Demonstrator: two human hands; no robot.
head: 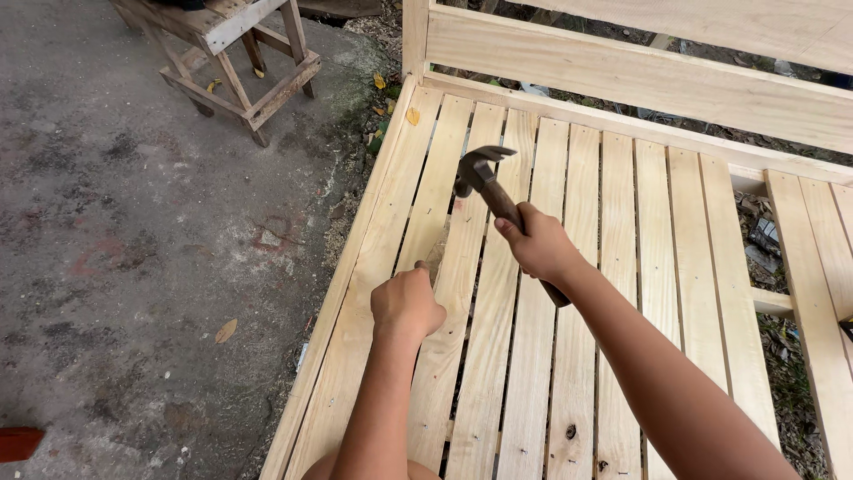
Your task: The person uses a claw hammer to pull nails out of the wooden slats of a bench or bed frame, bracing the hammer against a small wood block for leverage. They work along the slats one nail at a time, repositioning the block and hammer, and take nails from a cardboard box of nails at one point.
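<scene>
Site is outdoors. The ground (133,249) on the left is rough grey concrete, stained and patchy, with a few dry leaves (226,331) scattered on it. At far left stands a small wooden stool (235,53) of weathered timber, legs braced by low rails. A red object (18,442) lies at the near left edge, cut off by the frame; its kind cannot be told.

The work surface is a slatted frame (622,267) of pale, unfinished wood, filling the centre and right. Its slats run from near to far, side by side with narrow gaps between them; dirt and litter show through the gaps on the right. A thicker side rail (355,267) bounds it on the left, and a panel of broad horizontal boards (622,80) rises at the far end. No containers are in view.

The left hand (406,304) is closed into a loose fist resting on a slat near the left rail, fingertips pinched together at the wood; whatever it pinches is too small to make out. The right hand (538,245) is wrapped fully around the wooden handle of a claw hammer (498,200). The hammer is raised above the slats, its metal head just beyond and to the right of the left hand, the handle end projecting below the right fist.
</scene>
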